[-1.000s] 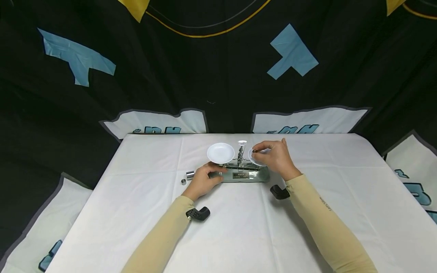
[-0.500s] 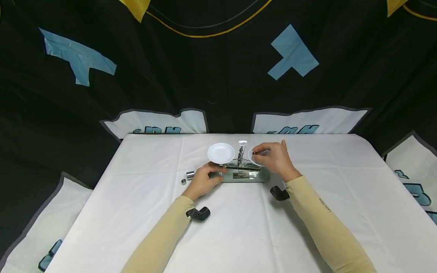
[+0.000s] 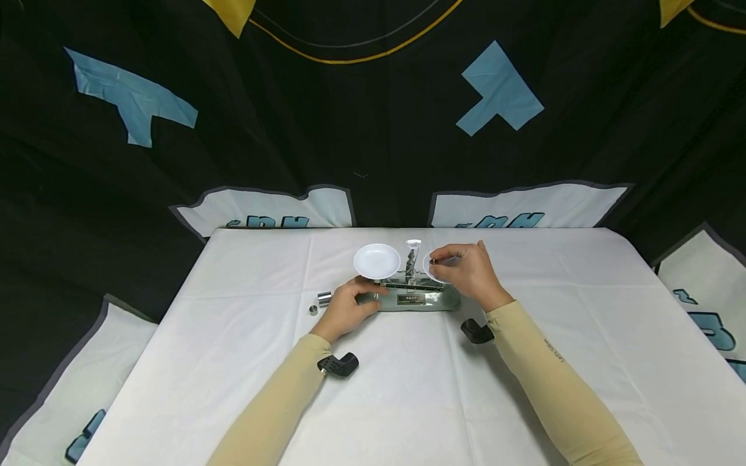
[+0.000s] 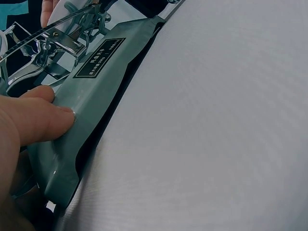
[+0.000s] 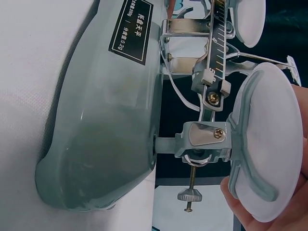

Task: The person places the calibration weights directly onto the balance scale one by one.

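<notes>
I see a balance scale (image 3: 415,292) mid-worktop (image 3: 408,388), grey-green base with a black label facing me. My left hand (image 3: 348,305) rests on the base's left end; in the left wrist view the thumb (image 4: 41,117) presses flat on the base (image 4: 91,96), the rest of the fingers out of view, so I cannot tell how far they curl. My right hand (image 3: 466,268) is over the right pan (image 3: 434,266), fingers curled, thumb and forefinger pinching a small dark piece (image 3: 433,261) just above the pan's left part; too small to say what it is. In the right wrist view the right pan (image 5: 269,144) shows white on its metal carrier, with a fingertip (image 5: 250,211) touching its rim at the lower edge; the beam (image 5: 216,43) with its graduated scale runs above the base (image 5: 110,120). The left pan (image 3: 377,260) is white and bare, well apart from either hand. 2 small metal cylinders sit on the worktop left of the scale: the bigger (image 3: 324,298) just beside my left hand, the smaller (image 3: 313,310) nearer and further left. Wrist camera mounts, black, show near each forearm: left (image 3: 338,365), right (image 3: 478,331). Both sleeves are beige. Black backdrop with blue shapes lies beyond the far edge.
</notes>
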Action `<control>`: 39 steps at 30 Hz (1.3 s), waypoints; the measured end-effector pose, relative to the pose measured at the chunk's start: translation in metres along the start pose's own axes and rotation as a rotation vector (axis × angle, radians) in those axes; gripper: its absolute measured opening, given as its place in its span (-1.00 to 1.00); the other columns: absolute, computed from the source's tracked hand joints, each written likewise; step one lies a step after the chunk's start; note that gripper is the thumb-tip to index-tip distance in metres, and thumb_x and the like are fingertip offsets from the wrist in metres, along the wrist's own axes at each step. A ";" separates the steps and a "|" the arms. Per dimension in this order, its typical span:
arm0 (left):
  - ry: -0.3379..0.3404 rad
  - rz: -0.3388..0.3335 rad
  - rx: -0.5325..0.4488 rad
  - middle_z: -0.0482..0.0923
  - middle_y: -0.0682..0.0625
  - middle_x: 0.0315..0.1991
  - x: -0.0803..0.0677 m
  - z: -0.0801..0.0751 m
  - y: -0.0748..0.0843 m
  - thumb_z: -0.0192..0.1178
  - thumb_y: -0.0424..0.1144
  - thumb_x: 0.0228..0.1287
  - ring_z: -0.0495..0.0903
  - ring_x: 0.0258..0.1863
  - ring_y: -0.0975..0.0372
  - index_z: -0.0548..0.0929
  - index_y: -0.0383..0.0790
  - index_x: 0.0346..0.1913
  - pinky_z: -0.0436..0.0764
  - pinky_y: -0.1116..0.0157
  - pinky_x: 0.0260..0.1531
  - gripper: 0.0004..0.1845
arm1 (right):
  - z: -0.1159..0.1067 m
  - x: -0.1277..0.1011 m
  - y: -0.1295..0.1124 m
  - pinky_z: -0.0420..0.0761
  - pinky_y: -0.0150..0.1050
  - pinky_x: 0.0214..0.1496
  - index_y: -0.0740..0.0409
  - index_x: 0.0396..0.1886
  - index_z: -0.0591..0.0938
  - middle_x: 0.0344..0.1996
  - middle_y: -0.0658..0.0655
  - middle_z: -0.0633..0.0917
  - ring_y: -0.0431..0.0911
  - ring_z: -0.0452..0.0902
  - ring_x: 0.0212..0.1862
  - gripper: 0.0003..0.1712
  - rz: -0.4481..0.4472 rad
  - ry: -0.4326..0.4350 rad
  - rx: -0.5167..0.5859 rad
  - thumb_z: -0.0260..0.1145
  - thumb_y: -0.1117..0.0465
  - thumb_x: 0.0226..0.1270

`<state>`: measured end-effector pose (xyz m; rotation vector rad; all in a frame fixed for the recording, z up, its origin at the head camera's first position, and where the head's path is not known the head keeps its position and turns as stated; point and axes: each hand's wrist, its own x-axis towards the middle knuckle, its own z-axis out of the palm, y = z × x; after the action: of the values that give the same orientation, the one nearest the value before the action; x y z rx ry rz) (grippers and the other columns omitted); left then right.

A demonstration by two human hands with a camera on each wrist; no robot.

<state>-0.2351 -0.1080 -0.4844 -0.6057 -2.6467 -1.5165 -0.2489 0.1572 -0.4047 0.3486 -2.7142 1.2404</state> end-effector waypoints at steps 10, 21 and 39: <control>-0.003 0.007 0.003 0.65 -0.14 0.20 0.000 0.001 -0.001 0.32 -0.39 0.11 0.57 0.30 0.00 0.82 -0.17 -0.07 0.48 0.00 0.40 -0.71 | -0.002 -0.001 0.002 -0.29 0.27 0.68 0.23 -0.12 0.79 -0.14 0.24 0.83 0.19 0.64 0.18 -0.74 0.006 -0.002 0.006 0.48 0.28 0.17; -0.006 0.020 0.008 0.66 -0.14 0.20 0.001 0.001 -0.001 0.33 -0.40 0.10 0.57 0.30 0.00 0.82 -0.17 -0.06 0.48 0.01 0.40 -0.70 | -0.005 -0.001 0.003 -0.25 0.25 0.69 0.29 -0.04 0.76 -0.09 0.28 0.81 0.20 0.67 0.14 -0.66 0.004 -0.007 0.015 0.47 0.28 0.18; 0.003 0.040 -0.007 0.67 -0.15 0.17 0.000 0.000 -0.002 0.35 -0.41 0.10 0.58 0.28 -0.01 0.82 -0.18 -0.08 0.48 0.00 0.39 -0.71 | -0.055 -0.021 0.023 0.40 0.24 0.39 0.25 0.10 0.70 0.09 0.31 0.73 0.16 0.47 0.36 -0.61 0.140 0.112 0.092 0.36 0.16 0.36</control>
<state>-0.2361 -0.1085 -0.4857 -0.6516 -2.6118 -1.5149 -0.2331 0.2170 -0.3905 0.0966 -2.6312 1.3799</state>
